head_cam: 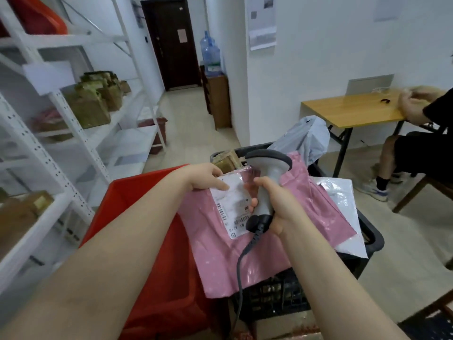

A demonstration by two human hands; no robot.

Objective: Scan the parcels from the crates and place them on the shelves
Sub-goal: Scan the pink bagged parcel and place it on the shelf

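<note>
White metal shelving (pixel 73 114) fills the left side of the frame, with brown taped parcels (pixel 90 104) standing on its middle level. Below centre sits a red crate (pixel 171 278), and just to its right a black crate (pixel 372 239) with slotted walls. A wooden table (pixel 348 111) stands at the right against the white wall, with a seated person (pixel 416 153) at the frame's right edge. Over the black crate, at the centre of the frame, is a pink parcel (pixel 215 253), a flat plastic mailer whose left edge overlaps the red crate and whose lower edge hangs in front of the black crate's wall. Beneath it to the right lies a white parcel (pixel 340 197), and a grey-blue bag (pixel 304 138) sticks up from the crate's far side, beside a brown box (pixel 226 161). The left hand (pixel 206 176) grips the pink parcel's upper edge, fingers curled behind it and thumb pressed on the white shipping label (pixel 232 200). The right hand (pixel 282 204) is wrapped round the handle of a grey barcode scanner (pixel 269 168), held upright just right of the label, its head toward the top of the frame. A dark cable (pixel 239 278) hangs from the handle's base to the bottom edge.
</note>
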